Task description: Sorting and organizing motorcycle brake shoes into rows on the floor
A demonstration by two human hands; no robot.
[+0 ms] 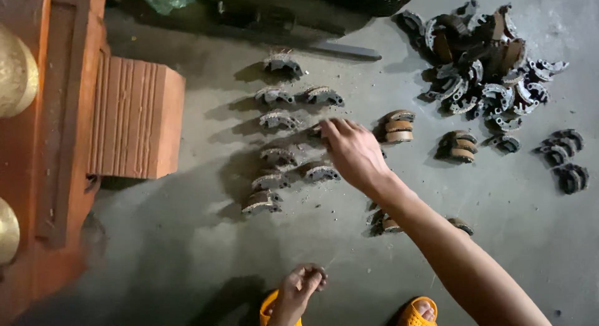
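The brake shoe [317, 130] lay on the floor [187, 251] at the right hand's [352, 152] ten o'clock, fingertips pinching its end. It looked stiff, heavy metal, best gripped across its curved rim. A heap of shoes [480, 64] sat at two o'clock. The left hand [299, 287] hung loosely curled, empty.

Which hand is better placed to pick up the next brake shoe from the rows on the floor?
Probably the right hand: it is stretched out over the rows of brake shoes, fingers at one of them. The left hand is low, near the yellow sandal, far from them.
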